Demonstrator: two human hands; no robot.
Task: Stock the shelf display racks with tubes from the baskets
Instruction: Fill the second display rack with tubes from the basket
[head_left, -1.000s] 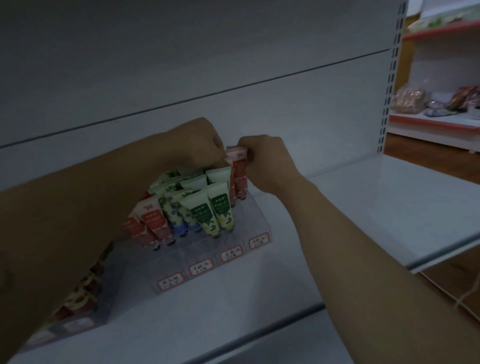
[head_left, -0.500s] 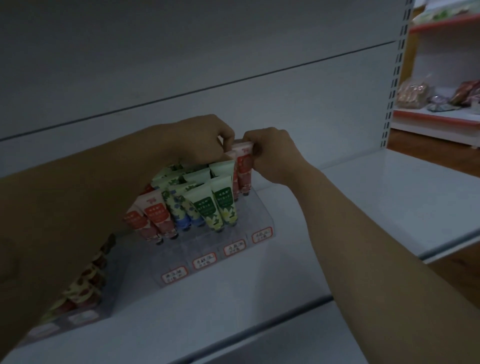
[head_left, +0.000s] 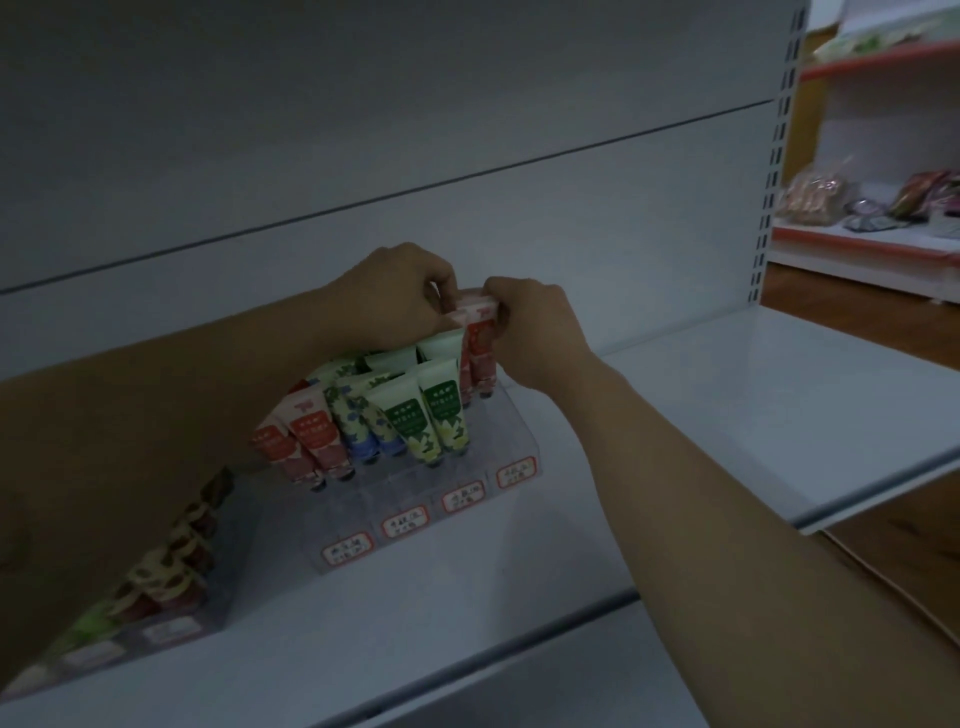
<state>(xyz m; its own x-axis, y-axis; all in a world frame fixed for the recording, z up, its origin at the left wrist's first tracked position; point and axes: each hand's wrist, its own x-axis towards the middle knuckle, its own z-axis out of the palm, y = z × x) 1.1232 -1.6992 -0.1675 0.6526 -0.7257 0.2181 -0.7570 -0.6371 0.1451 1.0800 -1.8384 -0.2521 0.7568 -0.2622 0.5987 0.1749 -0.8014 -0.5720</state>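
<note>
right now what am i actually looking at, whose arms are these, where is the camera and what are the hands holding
There is no machine here: these are a person's two bare arms. The single picture comes from a wide-angle camera worn on the person's head, looking forward and down, so the arms reach in from the lower edges. The left hand and right hand meet at the back of a clear display rack standing on a white shelf. Together they pinch the top of a red tube in the rack's rightmost column. The other columns hold green tubes, blue tubes and other red tubes, with price labels along the front. A second rack sits at the far left, too dim to make out well.
</note>
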